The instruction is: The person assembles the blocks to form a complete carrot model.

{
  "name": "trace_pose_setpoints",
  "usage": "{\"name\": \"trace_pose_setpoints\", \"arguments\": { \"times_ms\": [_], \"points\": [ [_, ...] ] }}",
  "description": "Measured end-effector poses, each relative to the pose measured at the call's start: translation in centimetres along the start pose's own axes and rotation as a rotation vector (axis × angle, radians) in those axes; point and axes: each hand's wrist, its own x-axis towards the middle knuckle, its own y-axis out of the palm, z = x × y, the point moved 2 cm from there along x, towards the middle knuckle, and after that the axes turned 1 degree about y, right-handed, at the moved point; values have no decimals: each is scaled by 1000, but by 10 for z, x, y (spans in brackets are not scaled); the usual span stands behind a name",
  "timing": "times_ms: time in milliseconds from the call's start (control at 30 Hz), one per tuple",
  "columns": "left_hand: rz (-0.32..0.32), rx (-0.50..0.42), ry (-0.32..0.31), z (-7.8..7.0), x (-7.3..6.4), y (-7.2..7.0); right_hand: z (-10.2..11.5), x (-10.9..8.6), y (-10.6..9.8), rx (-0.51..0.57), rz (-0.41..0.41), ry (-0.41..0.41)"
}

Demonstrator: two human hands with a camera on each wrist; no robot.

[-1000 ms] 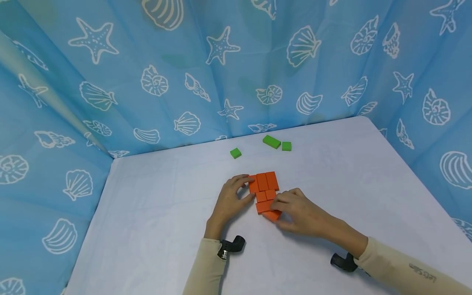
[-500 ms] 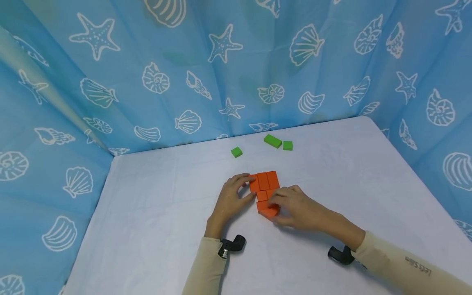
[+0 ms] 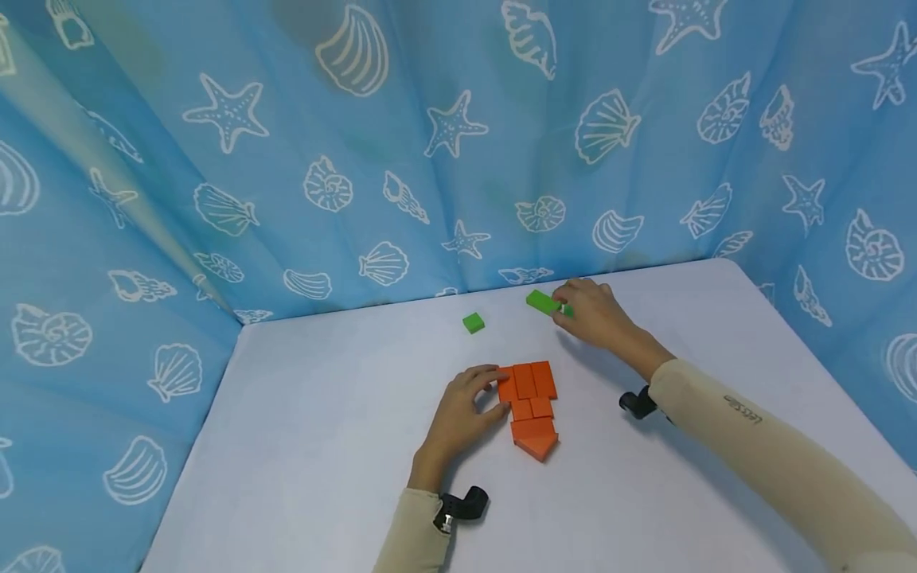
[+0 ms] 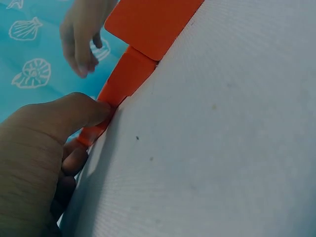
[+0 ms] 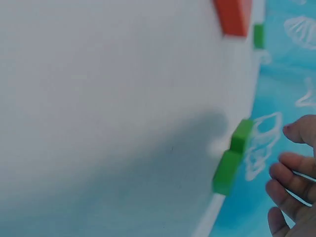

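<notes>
Flat orange blocks lie together on the white table, rectangles at the top and a pointed orange block [image 3: 536,446] at the near end. My left hand [image 3: 458,418] holds the leftmost orange block [image 3: 507,388] by its edge; in the left wrist view its thumb [image 4: 94,112] presses the side while the other fingers curl at the far end. My right hand [image 3: 591,314] reaches over the green blocks at the back. Its fingers are spread and relaxed in the right wrist view, apart from the long green block [image 5: 227,173] and the small green block [image 5: 241,136].
Another small green block [image 3: 474,322] sits left of the pair near the back edge. A blue curtain [image 3: 401,143] with white shell prints hangs behind the white table [image 3: 322,430]. Black wrist cameras show on both arms.
My right hand has left the pointed orange block and moved up and away to the green blocks at the back. My left hand stays at the orange blocks. The head view has tilted slightly.
</notes>
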Motion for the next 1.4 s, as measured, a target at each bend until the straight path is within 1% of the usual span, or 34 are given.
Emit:
{"name": "trace_pose_setpoints", "arguments": {
  "times_ms": [67,167,300,400,500,600,700,833,1000,1067,1133,1167,1267,1300,1367,1400],
  "points": [
    [6,-11,-7,-3,-6,7,-10,7,8,-20,27,54],
    [-8,-16,-16,-6,-10,10,-17,17,18,-30,75,106],
    [-16,-14,-22,-7,-10,8,-15,27,26,1,120,117],
    [-13,-10,-17,-7,-6,4,-9,29,26,33,139,97],
    [-14,0,-11,-6,-2,0,0,27,27,70,179,65],
    [-17,7,-4,-4,0,-3,10,21,28,75,221,28],
    [-13,14,-1,-2,1,-2,15,12,29,62,236,-4],
    [-3,15,-3,0,1,0,20,0,30,110,256,-40],
    [3,1,-15,1,0,0,23,-11,32,166,287,-154],
    [6,-5,-21,1,0,1,21,-13,31,177,278,-180],
    [10,-9,-23,0,0,1,16,-15,26,188,253,-162],
    [12,-11,-25,0,0,2,12,-15,24,182,227,-137],
    [8,-14,-20,0,0,3,-2,-14,15,136,111,-53],
    [7,-12,-19,0,0,3,-8,-13,13,105,76,-25],
    [8,-8,-17,0,0,2,-20,-11,10,42,36,30],
    [8,-8,-17,-1,-1,2,-26,-11,9,17,34,55]
  ]
}}
